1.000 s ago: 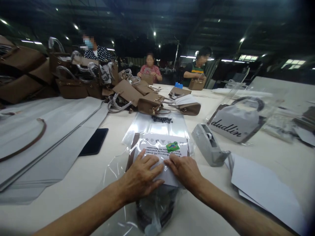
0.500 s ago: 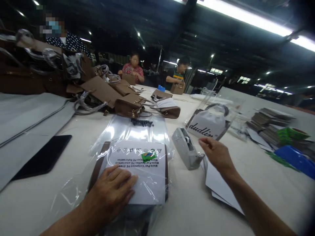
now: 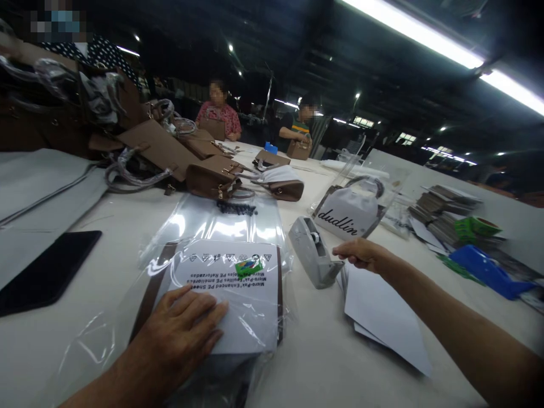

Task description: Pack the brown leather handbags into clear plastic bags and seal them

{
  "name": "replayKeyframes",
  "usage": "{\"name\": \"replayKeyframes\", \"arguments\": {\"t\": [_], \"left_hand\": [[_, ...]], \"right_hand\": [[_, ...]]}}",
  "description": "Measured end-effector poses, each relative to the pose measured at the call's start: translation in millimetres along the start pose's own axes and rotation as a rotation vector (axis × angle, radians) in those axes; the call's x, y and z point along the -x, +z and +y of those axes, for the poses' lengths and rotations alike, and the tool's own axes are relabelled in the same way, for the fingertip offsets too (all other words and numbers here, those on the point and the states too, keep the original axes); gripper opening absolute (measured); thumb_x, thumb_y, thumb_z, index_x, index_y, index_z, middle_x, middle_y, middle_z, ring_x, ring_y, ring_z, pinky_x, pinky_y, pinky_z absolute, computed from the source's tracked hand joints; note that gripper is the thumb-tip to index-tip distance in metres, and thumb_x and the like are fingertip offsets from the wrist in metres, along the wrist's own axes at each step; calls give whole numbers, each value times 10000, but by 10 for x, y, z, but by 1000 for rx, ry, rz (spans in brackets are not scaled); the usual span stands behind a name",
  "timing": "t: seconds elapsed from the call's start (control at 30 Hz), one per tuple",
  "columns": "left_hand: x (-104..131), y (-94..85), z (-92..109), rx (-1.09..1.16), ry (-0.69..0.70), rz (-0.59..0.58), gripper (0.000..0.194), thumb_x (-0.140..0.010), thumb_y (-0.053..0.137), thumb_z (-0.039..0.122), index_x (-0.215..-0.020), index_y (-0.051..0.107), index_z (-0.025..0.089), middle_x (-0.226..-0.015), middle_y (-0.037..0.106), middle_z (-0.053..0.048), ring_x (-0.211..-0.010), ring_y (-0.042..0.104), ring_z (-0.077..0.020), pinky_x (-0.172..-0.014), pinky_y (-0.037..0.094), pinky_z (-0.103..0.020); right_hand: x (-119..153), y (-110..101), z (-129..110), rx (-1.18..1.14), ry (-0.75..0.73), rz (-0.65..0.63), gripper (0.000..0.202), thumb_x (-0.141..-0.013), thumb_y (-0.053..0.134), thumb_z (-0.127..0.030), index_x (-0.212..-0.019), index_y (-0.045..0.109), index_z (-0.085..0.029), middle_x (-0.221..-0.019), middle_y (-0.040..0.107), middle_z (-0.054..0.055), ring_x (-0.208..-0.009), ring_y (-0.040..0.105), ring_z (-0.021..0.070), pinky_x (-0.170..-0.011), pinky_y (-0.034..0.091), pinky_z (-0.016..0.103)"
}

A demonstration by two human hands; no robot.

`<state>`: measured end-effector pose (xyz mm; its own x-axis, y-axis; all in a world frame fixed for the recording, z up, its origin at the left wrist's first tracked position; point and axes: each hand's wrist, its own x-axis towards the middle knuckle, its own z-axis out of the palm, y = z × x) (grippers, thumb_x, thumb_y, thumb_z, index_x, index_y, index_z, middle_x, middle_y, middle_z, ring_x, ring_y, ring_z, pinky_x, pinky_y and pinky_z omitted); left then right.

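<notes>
My left hand [image 3: 187,323] lies flat, fingers outstretched, on a clear plastic bag [image 3: 272,362] in the middle foreground. Under the plastic shows a white printed sheet [image 3: 250,314] with a small green packet [image 3: 249,266], over a brown item whose edges stick out at both sides. To the right stands a grey tape dispenser [image 3: 308,249]. By its front end, my right hand [image 3: 359,254] is closed in a pinch; whatever the fingertips hold is too small to make out. Loose white sheets [image 3: 382,311] lie below that hand.
Brown handbags [image 3: 212,175] are heaped at the back left. A bagged handbag in a white "dudlin" pouch [image 3: 348,212] stands behind the dispenser. Stacked boards [image 3: 442,207], green tape rolls [image 3: 476,226] and a blue tape dispenser [image 3: 488,272] lie right. Several people work beyond.
My right hand has come down slightly towards the front end of the grey tape dispenser, still pinched. My left hand stays on the bag. The whole view has shifted a little.
</notes>
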<state>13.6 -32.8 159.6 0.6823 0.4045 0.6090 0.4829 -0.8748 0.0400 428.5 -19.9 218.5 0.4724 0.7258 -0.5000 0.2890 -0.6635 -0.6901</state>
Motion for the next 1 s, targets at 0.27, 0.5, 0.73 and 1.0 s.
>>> {"name": "replayKeyframes", "arguments": {"t": [0.27, 0.5, 0.73, 1.0], "left_hand": [[-26, -27, 0, 5, 8, -20, 209, -855, 477, 184, -1040, 572, 206, -941, 592, -33, -898, 545, -182, -916, 346, -418], [-7, -130, 24, 11, -46, -139, 241, -834, 507, 295, -1056, 551, 213, -964, 585, -33, -898, 527, -192, -922, 333, -419], [0, -162, 44, 17, -56, -145, 246, -842, 491, 329, -1047, 543, 202, -962, 571, -30, -898, 510, -188, -914, 310, -414], [52, -149, 3, 47, -55, -126, 247, -849, 478, 376, -1011, 552, 205, -948, 571, -24, -890, 502, -188, -878, 312, -391]], "right_hand": [[125, 139, 727, -56, -3, 60, 217, -659, 605, -325, -626, 515, -130, -578, 524, -5, -381, 291, 18, -353, 158, 161], [318, 329, 863, 16, -102, 99, 322, -665, 591, -465, -670, 535, -148, -435, 290, -73, -394, 222, 51, -400, 133, 197], [1320, 975, -489, 465, -625, -497, 333, -777, 531, -474, -683, 559, -155, -551, 389, -41, -488, 292, 63, -442, 217, 197], [1339, 1727, -1051, 924, -950, -741, 195, -762, 562, -315, -658, 573, -150, -530, 444, -55, -502, 363, 58, -460, 257, 183]]}}
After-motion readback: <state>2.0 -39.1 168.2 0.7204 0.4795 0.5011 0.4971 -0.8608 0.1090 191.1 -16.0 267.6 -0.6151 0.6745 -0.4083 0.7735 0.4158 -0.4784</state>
